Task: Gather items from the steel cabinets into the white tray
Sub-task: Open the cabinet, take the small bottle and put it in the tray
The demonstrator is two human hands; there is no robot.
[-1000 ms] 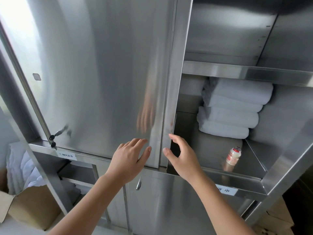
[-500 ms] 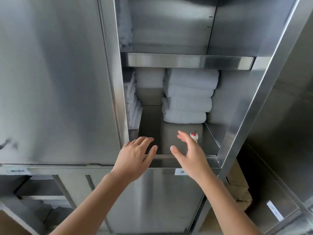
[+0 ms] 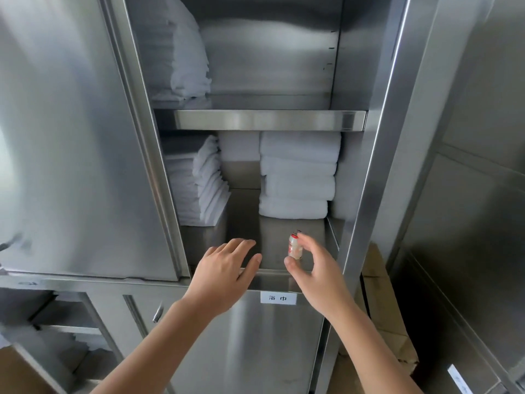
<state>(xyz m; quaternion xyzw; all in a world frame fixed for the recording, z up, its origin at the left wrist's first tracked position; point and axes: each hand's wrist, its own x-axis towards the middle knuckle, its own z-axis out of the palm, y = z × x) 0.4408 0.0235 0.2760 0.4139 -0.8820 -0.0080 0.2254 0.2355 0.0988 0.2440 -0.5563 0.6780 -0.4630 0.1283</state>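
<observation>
Left hand [image 3: 224,268] spread, empty, at shelf edge [image 3: 270,280]; right hand [image 3: 318,268] half-curled round bottle [image 3: 295,247], grip unclear. We judge pickup step; next: firm pinch, lift out.

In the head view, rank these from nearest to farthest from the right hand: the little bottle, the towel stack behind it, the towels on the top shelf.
1. Little bottle, at the fingertips of the right hand, front of the lower shelf.
2. Towel stack, behind the bottle, back right of that shelf.
3. Top-shelf towels, up left, one shelf higher.
</observation>
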